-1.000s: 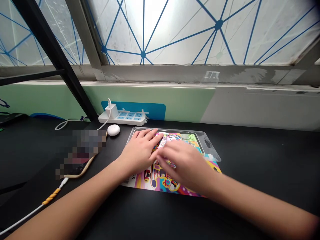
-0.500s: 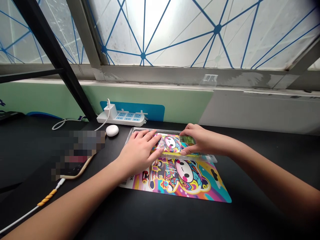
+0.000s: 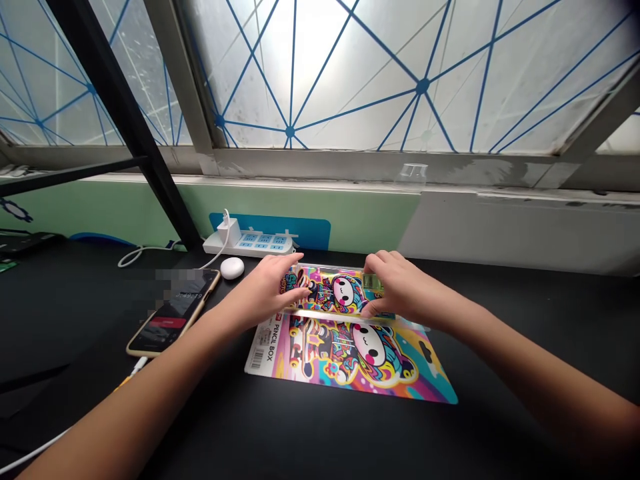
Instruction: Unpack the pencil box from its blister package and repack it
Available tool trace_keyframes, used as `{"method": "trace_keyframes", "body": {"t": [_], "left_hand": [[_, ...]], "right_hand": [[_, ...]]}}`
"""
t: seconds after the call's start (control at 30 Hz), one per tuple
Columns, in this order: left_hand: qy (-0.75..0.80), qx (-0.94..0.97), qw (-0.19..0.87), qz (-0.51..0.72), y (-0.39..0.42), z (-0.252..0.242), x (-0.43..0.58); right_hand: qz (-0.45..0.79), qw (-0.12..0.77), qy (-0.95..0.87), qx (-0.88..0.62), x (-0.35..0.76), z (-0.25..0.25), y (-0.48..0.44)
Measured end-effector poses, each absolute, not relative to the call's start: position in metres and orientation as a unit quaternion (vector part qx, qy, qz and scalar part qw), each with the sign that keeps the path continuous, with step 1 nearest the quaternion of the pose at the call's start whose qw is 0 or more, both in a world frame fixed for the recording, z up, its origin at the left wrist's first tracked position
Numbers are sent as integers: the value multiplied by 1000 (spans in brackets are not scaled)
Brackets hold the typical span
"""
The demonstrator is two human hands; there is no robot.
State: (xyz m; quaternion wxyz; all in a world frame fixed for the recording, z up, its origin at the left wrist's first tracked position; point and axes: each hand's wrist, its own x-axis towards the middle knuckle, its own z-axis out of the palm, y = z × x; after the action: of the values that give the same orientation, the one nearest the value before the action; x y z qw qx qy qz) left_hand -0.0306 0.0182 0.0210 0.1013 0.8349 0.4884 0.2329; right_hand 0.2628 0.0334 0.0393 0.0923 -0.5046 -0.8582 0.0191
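A colourful pencil box (image 3: 334, 293) with a cartoon panda print is tilted up off the black desk, its front edge raised. My left hand (image 3: 267, 288) grips its left end and my right hand (image 3: 400, 288) grips its right end, fingers curled round the edges. In front of it lies the flat printed packaging card (image 3: 350, 357), marked PENCIL BOX, with the same panda picture. The clear plastic blister shell under the box is mostly hidden by my hands.
A phone (image 3: 173, 321) on a white cable lies left of the card. Behind it are a small white round case (image 3: 233, 268) and a white power strip (image 3: 250, 244) with a charger plugged in, against the green wall. A black slanted post (image 3: 125, 127) rises at the left.
My right hand moved off the card to the box's right end. Both hands then lifted and tilted the pencil box up from the desk. The camera view tipped slightly upward.
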Motion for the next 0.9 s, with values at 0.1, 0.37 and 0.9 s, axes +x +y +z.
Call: {"method": "trace_keyframes", "body": {"t": [0.1,0.37,0.9], "left_hand": [[474,843,108,231,25,23,-43],[366,865,15,343,1,44,-41],[449,841,222,206,-85,-15,-66]], "right_hand": [[-19,121,-849,-513,259,33,22],[-160,358,-865,-312,284,30,-22],[-62,298,-904,-299,318,-21,-93]]}}
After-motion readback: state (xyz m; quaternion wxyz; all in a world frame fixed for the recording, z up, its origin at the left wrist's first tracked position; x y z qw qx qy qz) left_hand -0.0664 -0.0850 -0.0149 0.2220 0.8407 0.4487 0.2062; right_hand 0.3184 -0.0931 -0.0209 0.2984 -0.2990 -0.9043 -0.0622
